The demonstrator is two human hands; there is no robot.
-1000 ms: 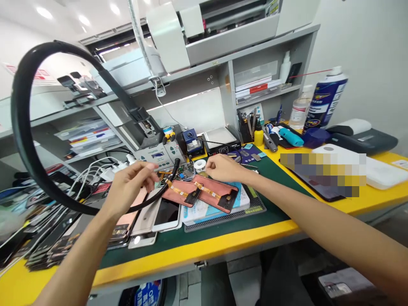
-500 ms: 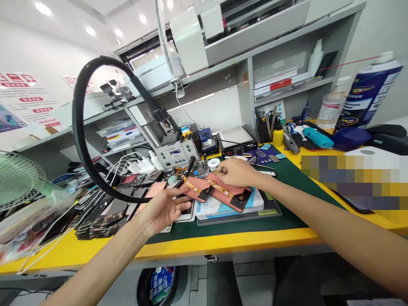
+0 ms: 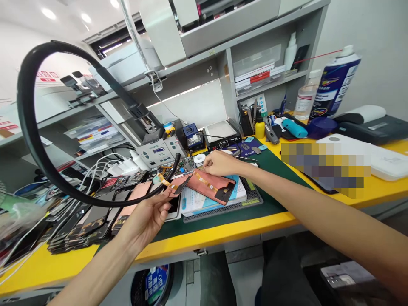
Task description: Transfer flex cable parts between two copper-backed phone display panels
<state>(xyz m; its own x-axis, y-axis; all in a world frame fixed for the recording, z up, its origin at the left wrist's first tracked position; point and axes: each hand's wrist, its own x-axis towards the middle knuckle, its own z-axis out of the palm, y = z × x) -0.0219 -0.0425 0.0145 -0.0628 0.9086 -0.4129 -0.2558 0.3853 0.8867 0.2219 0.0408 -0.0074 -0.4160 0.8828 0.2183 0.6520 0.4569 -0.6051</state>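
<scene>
My left hand [image 3: 151, 214] is closed on the near left edge of a copper-backed phone screen [image 3: 180, 185], with the thumb on top and the fingers curled below. A gold flex cable [image 3: 166, 183] runs across that screen's back. Beside it, a second copper-backed phone screen [image 3: 207, 189] lies tilted over a white and blue box [image 3: 199, 206]. My right hand [image 3: 219, 163] pinches the far edge of this second screen; its fingertips are partly hidden. The two screens meet or overlap slightly at their neighbouring edges.
Stacked phone screens [image 3: 79, 227] lie to the left, under a black flexible hose [image 3: 28, 140]. Behind the hands stand a solder wire spool [image 3: 199, 159] and a hot plate [image 3: 221, 132]. A spray can [image 3: 334, 87] and a white device [image 3: 379, 157] are at right.
My left hand has closed on the left phone screen and tilted it up and leftward, away from the other. My right hand stays at the second screen. The view has turned right.
</scene>
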